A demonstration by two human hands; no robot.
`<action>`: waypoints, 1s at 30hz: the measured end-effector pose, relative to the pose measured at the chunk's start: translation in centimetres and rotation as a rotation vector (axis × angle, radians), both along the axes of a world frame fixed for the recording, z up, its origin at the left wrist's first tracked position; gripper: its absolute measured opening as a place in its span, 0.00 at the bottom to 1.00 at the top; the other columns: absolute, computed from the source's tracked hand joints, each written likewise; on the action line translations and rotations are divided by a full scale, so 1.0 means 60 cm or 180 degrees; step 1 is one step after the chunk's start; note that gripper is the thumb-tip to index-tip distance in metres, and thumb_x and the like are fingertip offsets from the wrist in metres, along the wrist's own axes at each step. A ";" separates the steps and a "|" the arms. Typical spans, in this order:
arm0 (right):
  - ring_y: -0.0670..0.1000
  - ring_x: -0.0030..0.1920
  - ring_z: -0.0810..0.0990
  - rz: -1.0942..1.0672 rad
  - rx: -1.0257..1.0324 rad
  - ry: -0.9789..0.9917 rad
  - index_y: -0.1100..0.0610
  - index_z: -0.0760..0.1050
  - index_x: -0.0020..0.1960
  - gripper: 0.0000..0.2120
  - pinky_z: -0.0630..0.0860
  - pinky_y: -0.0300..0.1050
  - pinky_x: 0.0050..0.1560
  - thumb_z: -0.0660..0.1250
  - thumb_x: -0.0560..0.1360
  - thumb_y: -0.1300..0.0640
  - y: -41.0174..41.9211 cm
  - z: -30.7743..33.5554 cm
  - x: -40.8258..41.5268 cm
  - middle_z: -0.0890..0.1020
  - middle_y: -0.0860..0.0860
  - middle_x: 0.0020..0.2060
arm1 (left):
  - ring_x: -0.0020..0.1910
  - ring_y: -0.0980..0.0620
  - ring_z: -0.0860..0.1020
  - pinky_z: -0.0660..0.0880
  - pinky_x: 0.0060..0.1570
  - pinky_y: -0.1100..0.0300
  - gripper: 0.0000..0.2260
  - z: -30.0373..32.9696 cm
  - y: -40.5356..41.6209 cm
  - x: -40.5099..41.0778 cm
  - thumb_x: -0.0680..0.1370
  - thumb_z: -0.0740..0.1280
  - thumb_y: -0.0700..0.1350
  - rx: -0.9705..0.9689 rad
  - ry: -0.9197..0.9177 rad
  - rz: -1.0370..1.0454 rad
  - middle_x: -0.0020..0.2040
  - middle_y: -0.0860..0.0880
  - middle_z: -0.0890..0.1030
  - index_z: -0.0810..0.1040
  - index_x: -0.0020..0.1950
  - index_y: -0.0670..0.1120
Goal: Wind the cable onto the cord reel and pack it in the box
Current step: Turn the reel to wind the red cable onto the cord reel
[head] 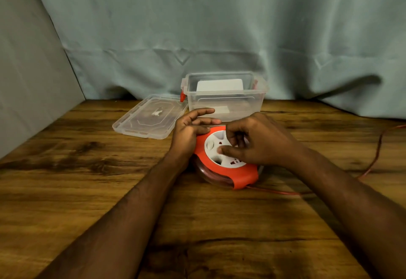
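A round cord reel (pixel 222 166) with a red frame and a white socket face lies flat on the wooden table. My left hand (pixel 191 129) rests against its left rim with the fingers stretched out. My right hand (pixel 252 144) lies on the white centre, fingers and thumb curled into its recesses. A thin red cable (pixel 373 160) leaves the reel's lower right edge, runs right along the table and curves up toward the right edge. The clear plastic box (pixel 226 101) with red latches stands open just behind the reel.
The box's clear lid (pixel 149 118) lies flat to the left of the box. A white card stands inside the box. A pale blue cloth hangs behind the table and a grey panel closes the left side.
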State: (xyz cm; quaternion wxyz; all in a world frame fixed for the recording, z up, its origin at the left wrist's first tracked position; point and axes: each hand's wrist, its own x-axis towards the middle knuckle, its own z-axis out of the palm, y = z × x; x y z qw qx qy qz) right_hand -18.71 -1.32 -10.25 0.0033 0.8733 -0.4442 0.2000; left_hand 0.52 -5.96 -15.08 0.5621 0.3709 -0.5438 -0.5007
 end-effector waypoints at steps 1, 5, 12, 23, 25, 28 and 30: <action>0.40 0.32 0.74 0.0012 -0.0050 -0.0078 0.48 0.73 0.38 0.14 0.69 0.42 0.34 0.78 0.71 0.48 -0.003 0.001 -0.006 0.77 0.40 0.30 | 0.51 0.42 0.85 0.82 0.51 0.52 0.24 0.000 0.000 0.000 0.72 0.58 0.25 0.0003 -0.0002 0.0005 0.55 0.36 0.85 0.78 0.65 0.38; 0.47 0.31 0.76 -0.0010 0.0352 -0.0200 0.42 0.72 0.49 0.20 0.77 0.53 0.31 0.76 0.66 0.60 -0.015 0.006 -0.027 0.81 0.47 0.35 | 0.50 0.44 0.85 0.82 0.50 0.53 0.23 0.000 0.001 -0.001 0.73 0.59 0.25 -0.0026 -0.0036 0.0003 0.54 0.37 0.85 0.79 0.64 0.39; 0.49 0.40 0.83 0.0119 0.0833 -0.0196 0.37 0.72 0.57 0.28 0.82 0.59 0.36 0.80 0.67 0.59 -0.015 0.017 -0.038 0.85 0.49 0.48 | 0.51 0.43 0.86 0.81 0.50 0.53 0.25 -0.002 0.002 0.002 0.72 0.61 0.25 -0.0186 -0.0225 -0.0054 0.50 0.41 0.87 0.79 0.65 0.42; 0.36 0.44 0.81 0.0305 0.1148 -0.0108 0.39 0.67 0.69 0.37 0.78 0.42 0.40 0.80 0.69 0.61 -0.009 0.026 -0.033 0.83 0.31 0.58 | 0.53 0.38 0.85 0.81 0.54 0.46 0.25 -0.005 0.000 0.003 0.72 0.61 0.25 -0.0234 -0.0295 -0.0054 0.52 0.37 0.86 0.78 0.66 0.41; 0.35 0.43 0.80 0.0337 0.1227 -0.0119 0.40 0.65 0.71 0.39 0.76 0.39 0.40 0.80 0.70 0.61 -0.011 0.025 -0.036 0.83 0.33 0.59 | 0.54 0.38 0.85 0.81 0.55 0.45 0.25 -0.006 0.000 0.003 0.72 0.61 0.25 -0.0221 -0.0303 -0.0079 0.53 0.37 0.86 0.78 0.66 0.42; 0.36 0.34 0.78 0.0305 0.1284 -0.0210 0.41 0.63 0.71 0.40 0.71 0.32 0.32 0.81 0.69 0.60 -0.013 0.021 -0.041 0.84 0.38 0.58 | 0.54 0.39 0.85 0.81 0.55 0.45 0.25 -0.006 -0.002 0.003 0.72 0.61 0.25 -0.0208 -0.0332 -0.0072 0.52 0.38 0.86 0.79 0.65 0.42; 0.39 0.34 0.80 0.0264 0.1243 -0.0247 0.39 0.62 0.70 0.41 0.74 0.36 0.33 0.82 0.68 0.59 -0.010 0.020 -0.039 0.84 0.39 0.57 | 0.54 0.39 0.85 0.81 0.54 0.46 0.25 -0.006 -0.002 0.003 0.73 0.61 0.25 -0.0209 -0.0353 -0.0078 0.52 0.38 0.86 0.79 0.66 0.42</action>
